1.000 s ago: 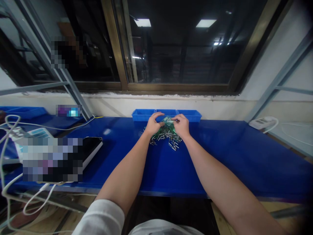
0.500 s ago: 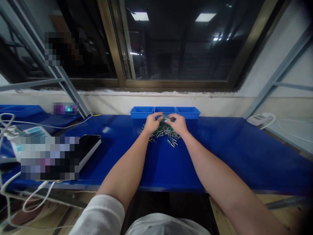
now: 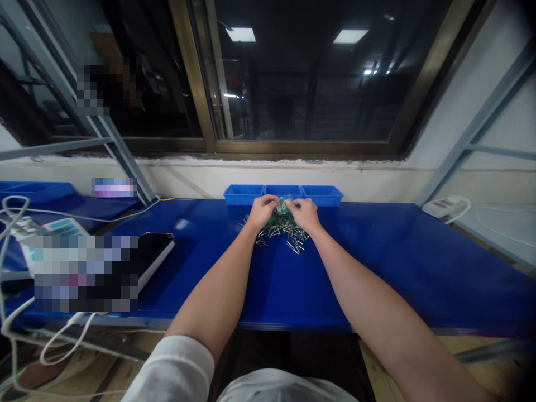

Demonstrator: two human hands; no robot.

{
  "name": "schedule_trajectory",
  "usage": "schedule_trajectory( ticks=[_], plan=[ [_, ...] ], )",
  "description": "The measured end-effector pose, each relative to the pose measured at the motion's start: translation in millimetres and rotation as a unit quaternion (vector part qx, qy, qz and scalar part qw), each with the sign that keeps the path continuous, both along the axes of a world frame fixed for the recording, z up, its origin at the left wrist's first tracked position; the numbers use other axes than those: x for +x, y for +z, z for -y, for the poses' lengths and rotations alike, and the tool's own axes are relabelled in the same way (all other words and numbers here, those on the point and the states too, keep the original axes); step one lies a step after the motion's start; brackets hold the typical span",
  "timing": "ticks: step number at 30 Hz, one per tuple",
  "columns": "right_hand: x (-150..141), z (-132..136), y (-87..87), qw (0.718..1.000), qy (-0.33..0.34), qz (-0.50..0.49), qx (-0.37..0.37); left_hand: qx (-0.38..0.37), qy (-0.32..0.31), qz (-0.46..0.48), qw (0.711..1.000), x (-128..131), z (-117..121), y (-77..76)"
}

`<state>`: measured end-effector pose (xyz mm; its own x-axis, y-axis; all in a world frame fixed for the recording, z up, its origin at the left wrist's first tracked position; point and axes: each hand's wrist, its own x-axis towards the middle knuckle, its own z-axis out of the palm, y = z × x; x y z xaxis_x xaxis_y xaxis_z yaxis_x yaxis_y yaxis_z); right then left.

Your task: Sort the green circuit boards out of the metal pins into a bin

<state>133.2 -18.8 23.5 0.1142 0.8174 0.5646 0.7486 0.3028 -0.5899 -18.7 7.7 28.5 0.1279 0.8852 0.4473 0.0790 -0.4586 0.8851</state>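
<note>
A crumpled, translucent green plastic bag (image 3: 285, 207) sits at the far middle of the blue bench, gripped between my hands. My left hand (image 3: 263, 213) pinches its left side, and my right hand (image 3: 302, 215) pinches its right side. Under and in front of the bag lies a loose heap of small silver metal pins (image 3: 291, 237). Both wrists are just beyond the heap's edges, and my fingers partly hide the bag.
Several joined blue plastic bins (image 3: 282, 195) stand behind the hands against the wall. A black flat device (image 3: 157, 245) and white cables lie left on the bench. A white power strip (image 3: 444, 206) sits far right, below a dark window.
My right hand has shifted left, closer to my left hand, and the bag is gathered lower between them. The camera view has also shifted slightly.
</note>
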Motion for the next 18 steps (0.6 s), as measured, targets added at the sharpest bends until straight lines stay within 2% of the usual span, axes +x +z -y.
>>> schedule_trajectory(
  ticks=[9,16,18],
  plan=[
    [3,2,-2.0,0.999,-0.033,-0.006,0.0,-0.001,0.122,-0.005,0.993,-9,-13,-5.2],
    [2,2,-5.6,0.998,-0.025,0.049,-0.001,0.01,0.258,-0.043,0.965,-31,-28,-11.0],
    [2,3,-5.6,0.998,-0.023,0.055,0.0,0.024,0.268,-0.073,0.96,-40,-36,-15.9]
  ],
)
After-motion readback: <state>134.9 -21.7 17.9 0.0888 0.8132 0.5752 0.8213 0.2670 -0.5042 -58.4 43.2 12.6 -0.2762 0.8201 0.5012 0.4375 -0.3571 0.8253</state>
